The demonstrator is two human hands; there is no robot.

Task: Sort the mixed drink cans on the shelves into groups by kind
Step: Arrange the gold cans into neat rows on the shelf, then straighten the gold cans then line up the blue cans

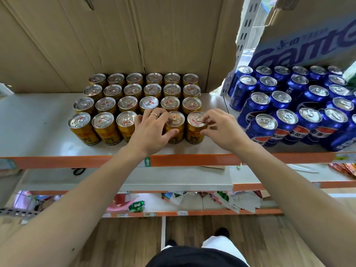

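One cam — head-worn, wide-angle, facing fwd & down at the shelf (34, 120) from near, above the can tops. Gold cans (127, 105) sit mid-frame, blue cans (289, 105) at the right edge; forearms (96, 189) fill the bottom corners, floor (115, 237) below — straight lines bow w/ the lens.

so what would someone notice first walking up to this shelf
A neat block of gold cans stands in rows in the middle of the shelf, with a crowd of blue cans packed just to its right. Both hands are in the gold front row: the left hand curls over cans there, and the right hand pinches the rightmost one.
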